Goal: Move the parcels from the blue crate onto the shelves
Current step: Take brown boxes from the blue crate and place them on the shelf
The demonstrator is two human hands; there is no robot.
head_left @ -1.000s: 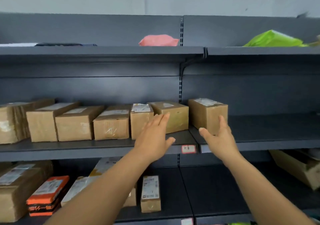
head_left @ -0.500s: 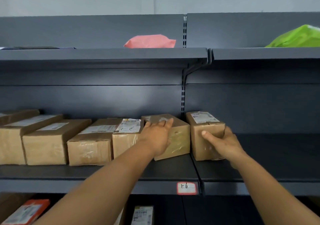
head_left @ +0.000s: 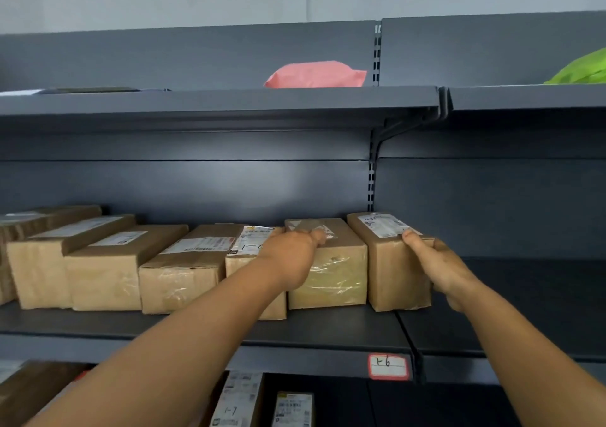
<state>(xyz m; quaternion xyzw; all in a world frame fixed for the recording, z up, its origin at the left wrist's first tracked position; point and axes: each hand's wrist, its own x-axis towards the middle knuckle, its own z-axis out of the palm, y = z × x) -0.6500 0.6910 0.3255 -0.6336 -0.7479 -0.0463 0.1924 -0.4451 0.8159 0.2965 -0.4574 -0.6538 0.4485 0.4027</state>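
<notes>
1. Cardboard parcels line the middle shelf (head_left: pixel 328 331) in a tight row, long sides touching, labels up. Judgement: packed that way to save width and keep labels readable.
2. Left hand (head_left: pixel 288 262) lies over the near top edge of the taped box (head_left: pixel 331 275), second from the row's right end, fingers curled on its top. Looks like it's steadying that box, or pressing it against its left neighbour.
3. Right hand (head_left: pixel 436 266) grips the end box (head_left: pixel 390 262): thumb on the top near the white label, fingers wrapped around the right side. A thin gap shows between this box and the taped one, so I'd guess it's being squared up and slid left to close the row.
4. Blue crate isn't in view; parcels seen are all on shelves.
5. Shelf is dark grey metal; right bay beside the end box carries nothing visible. Red-bordered tag (head_left: pixel 388 366) on the front lip reads roughly "1-6".
6. Upper shelf (head_left: pixel 213 101): pink mailer (head_left: pixel 314 75), green bag (head_left: pixel 580 72) at far right. More parcels below. Pale wall above.
</notes>
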